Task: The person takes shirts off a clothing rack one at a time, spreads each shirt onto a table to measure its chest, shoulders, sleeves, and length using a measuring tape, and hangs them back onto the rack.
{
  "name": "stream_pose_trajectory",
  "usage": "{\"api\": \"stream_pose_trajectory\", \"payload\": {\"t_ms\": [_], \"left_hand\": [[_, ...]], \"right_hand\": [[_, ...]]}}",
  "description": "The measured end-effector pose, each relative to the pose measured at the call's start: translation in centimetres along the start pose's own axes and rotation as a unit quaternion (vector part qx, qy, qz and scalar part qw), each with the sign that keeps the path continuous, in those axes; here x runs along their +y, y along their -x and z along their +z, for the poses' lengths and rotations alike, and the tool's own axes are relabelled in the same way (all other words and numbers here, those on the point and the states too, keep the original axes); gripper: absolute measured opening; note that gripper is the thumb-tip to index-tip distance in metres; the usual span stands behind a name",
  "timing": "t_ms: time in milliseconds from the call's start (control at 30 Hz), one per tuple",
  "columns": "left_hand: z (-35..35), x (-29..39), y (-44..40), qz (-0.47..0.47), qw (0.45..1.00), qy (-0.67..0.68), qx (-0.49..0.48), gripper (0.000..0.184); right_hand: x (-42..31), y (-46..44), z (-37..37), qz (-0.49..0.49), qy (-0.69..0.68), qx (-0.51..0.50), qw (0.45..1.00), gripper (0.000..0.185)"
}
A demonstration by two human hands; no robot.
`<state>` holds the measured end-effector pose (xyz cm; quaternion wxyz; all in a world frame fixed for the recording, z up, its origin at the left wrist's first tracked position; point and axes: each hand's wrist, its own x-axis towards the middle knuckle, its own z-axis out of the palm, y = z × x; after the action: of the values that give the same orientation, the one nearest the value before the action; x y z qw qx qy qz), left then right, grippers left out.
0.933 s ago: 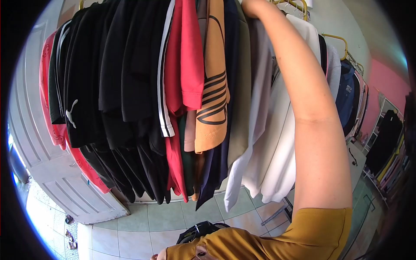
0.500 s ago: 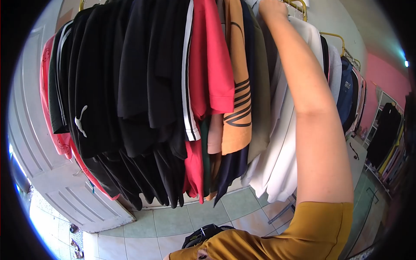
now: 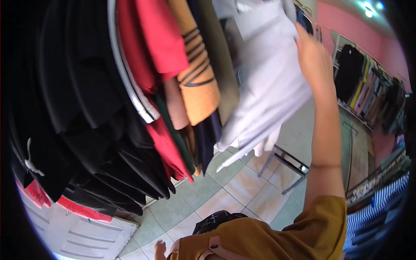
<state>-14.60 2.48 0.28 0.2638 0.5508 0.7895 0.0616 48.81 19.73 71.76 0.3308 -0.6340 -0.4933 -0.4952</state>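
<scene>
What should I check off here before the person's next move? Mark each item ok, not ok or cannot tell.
1. Right hand at the edge of the pale garment: ok.
2. Firm grip on that edge: cannot tell; the fingers are blurred and their closure is unclear.
3. Pale garment sharply in view: not ok; it is blurred.
4. Top of the pale garment and its hanger in view: not ok; the picture's upper edge cuts them off.
5. Right hand clear of the orange garment with black stripes: ok; they are well apart.
6. Left hand free: cannot tell; only a small part shows low in the picture.
</scene>
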Motion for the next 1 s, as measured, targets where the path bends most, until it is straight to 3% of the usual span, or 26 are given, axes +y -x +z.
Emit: {"api": "stream_pose_trajectory", "payload": {"t_ms": [33,133,233,300,367,433,500,567,633,667,700,767,800,933,1000], "left_hand": [[-2.5,3.1,-1.4,0.075,0.997,-0.034,0.005,0.036],[-7.3,14.3,-3.8,0.157,0.987,0.033,-0.005,0.036],[-6.5,23.1,-3.7,0.343,0.931,0.106,-0.066,0.034],[-8.9,32.1,-0.5,0.414,0.902,0.091,-0.089,0.032],[-11.0,39.8,2.5,0.487,0.850,0.172,-0.105,0.032],[-12.0,47.5,5.0,0.587,0.783,0.206,-0.012,0.042],[-12.5,54.0,9.2,0.656,0.719,0.187,0.133,0.070],[-11.1,59.2,12.2,0.658,0.713,0.184,0.157,0.091],[-7.3,62.6,13.6,0.619,0.753,0.223,0.018,0.100],[-5.2,63.5,14.0,0.606,0.749,0.250,-0.091,0.090],[-3.5,64.3,14.6,0.610,0.745,0.250,-0.103,0.090],[-0.5,65.8,16.3,0.474,0.788,0.227,-0.321,0.076],[1.0,66.1,18.4,0.492,0.779,0.263,-0.287,0.048],[7.4,66.3,19.3,0.493,0.761,0.201,-0.371,0.027],[8.7,67.2,21.4,0.449,0.759,0.266,-0.390,0.012]], "right_hand": [[1.7,3.6,-0.3,0.010,-0.026,-0.006,1.000,0.032],[6.1,14.1,-1.8,0.068,-0.091,-0.039,0.993,0.040],[10.0,22.8,-5.5,0.134,-0.076,-0.122,0.981,0.039],[11.8,27.0,-8.5,0.147,-0.073,-0.135,0.977,0.042],[13.3,30.3,-11.4,0.157,-0.049,-0.169,0.972,0.044],[15.4,33.5,-13.5,0.171,-0.029,-0.185,0.967,0.047],[17.1,36.4,-16.1,0.148,-0.013,-0.240,0.959,0.052],[18.8,39.2,-18.4,0.142,0.016,-0.251,0.957,0.053],[20.4,41.1,-21.5,0.148,0.004,-0.313,0.938,0.053],[21.2,41.8,-23.2,0.143,0.014,-0.315,0.938,0.051],[22.4,42.8,-24.8,0.150,0.025,-0.318,0.936,0.051],[24.7,44.9,-27.6,0.175,0.046,-0.335,0.925,0.050],[25.8,46.0,-28.8,0.196,0.056,-0.344,0.917,0.047],[30.1,49.7,-31.0,0.270,0.031,-0.346,0.898,0.040],[32.7,50.5,-30.5,0.279,0.043,-0.349,0.894,0.038]]}}
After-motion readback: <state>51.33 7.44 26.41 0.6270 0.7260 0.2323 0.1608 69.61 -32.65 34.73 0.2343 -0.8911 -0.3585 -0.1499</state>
